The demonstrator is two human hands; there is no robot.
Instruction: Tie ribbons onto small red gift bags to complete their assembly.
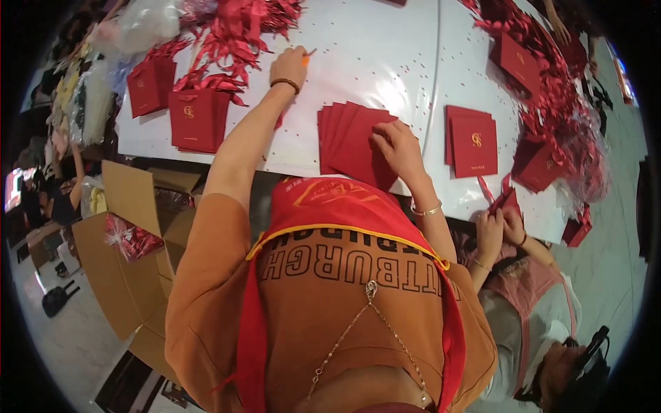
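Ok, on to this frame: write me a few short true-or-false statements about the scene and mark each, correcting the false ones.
1. The right hand touches the fanned red stack. True.
2. The left hand wears a silver bangle at its wrist. False: the bracelet there is brown.
3. The left hand is farther across the table than the right. True.
4. The cardboard box is taped shut. False: it stands open, flaps spread.
5. The co-worker's hands are on the person's left. False: they are on the right.

Stack (354,141): dark red | table (337,31): white, seemingly red-flecked | apron (344,206): red, yellow-edged
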